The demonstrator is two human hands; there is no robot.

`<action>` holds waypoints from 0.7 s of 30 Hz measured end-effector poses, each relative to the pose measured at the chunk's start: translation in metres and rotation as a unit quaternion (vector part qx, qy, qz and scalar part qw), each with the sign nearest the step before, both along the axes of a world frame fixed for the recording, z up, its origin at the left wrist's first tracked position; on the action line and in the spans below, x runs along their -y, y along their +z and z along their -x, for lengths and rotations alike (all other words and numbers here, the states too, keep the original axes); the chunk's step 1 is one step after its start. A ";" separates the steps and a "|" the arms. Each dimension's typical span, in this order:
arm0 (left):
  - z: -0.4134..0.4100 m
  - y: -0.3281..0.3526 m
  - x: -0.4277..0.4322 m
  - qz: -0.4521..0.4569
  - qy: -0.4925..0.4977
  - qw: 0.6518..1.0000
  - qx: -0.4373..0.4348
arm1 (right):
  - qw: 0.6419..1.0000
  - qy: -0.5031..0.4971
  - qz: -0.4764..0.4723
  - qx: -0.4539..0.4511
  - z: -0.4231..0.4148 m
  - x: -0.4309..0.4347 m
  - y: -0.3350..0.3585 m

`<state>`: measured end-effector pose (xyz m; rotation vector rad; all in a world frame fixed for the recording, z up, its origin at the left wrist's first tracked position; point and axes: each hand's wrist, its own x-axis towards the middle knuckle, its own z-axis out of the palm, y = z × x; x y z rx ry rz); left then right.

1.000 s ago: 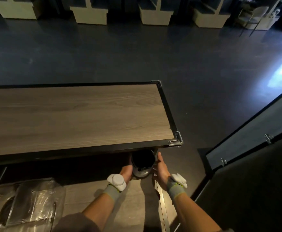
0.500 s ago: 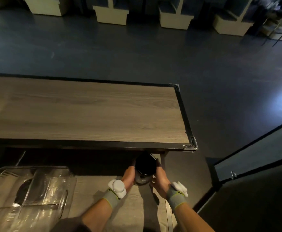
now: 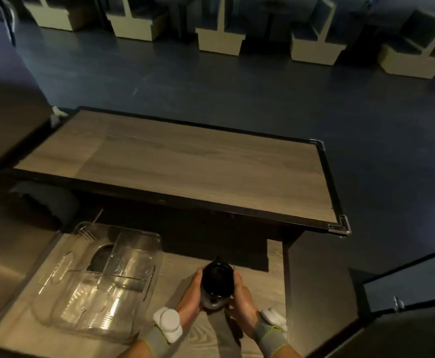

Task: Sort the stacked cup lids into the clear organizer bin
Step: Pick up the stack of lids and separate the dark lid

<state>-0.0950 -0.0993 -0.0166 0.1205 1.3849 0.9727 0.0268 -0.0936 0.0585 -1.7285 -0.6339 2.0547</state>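
Observation:
A black stack of cup lids (image 3: pixel 217 280) stands upright over the low wooden shelf (image 3: pixel 273 285), held from both sides. My left hand (image 3: pixel 192 295) presses its left side and my right hand (image 3: pixel 240 298) wraps its right side. The stack's lower end looks grey and glossy. To the left on the same shelf lies the clear organizer bin (image 3: pixel 100 280), with inner dividers and a dark round thing in its far compartment. Both wrists wear grey bands with white pads.
A long wooden counter top (image 3: pixel 185 171) with a black metal frame stands above and beyond the shelf. Dark floor (image 3: pixel 366 125) stretches to the right and far side. Pale booth seats (image 3: pixel 219 40) line the back. A dark panel (image 3: pixel 405 288) juts in at the right.
The view has swung left and back, bringing the clear bin fully into sight. Both hands with the lid stack have come out from under the counter edge toward me.

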 end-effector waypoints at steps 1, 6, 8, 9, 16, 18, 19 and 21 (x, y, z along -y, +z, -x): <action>0.006 -0.001 0.008 -0.003 0.001 1.000 -0.001 | 1.000 0.007 0.004 0.006 0.006 0.005 0.000; 0.031 0.003 0.043 0.006 -0.004 1.000 -0.007 | 1.000 0.011 -0.002 -0.028 0.027 0.032 -0.001; 0.038 0.002 0.056 0.005 -0.005 1.000 -0.004 | 0.999 0.038 -0.008 -0.033 0.031 0.043 0.004; 0.040 0.001 0.063 0.003 -0.009 1.000 0.003 | 0.998 0.048 -0.009 -0.039 0.031 0.049 0.006; 0.052 -0.016 0.091 -0.005 -0.007 0.999 0.041 | 0.997 0.031 -0.023 -0.063 0.040 0.071 0.010; 0.055 -0.016 0.094 0.008 -0.022 0.999 0.030 | 0.998 0.014 -0.027 -0.047 0.042 0.070 0.007; 0.057 -0.016 0.096 0.012 -0.029 0.999 0.027 | 0.999 0.015 -0.028 -0.040 0.040 0.073 0.004; 0.061 -0.018 0.096 0.022 -0.021 0.999 0.024 | 0.999 0.011 -0.033 -0.032 0.038 0.076 -0.003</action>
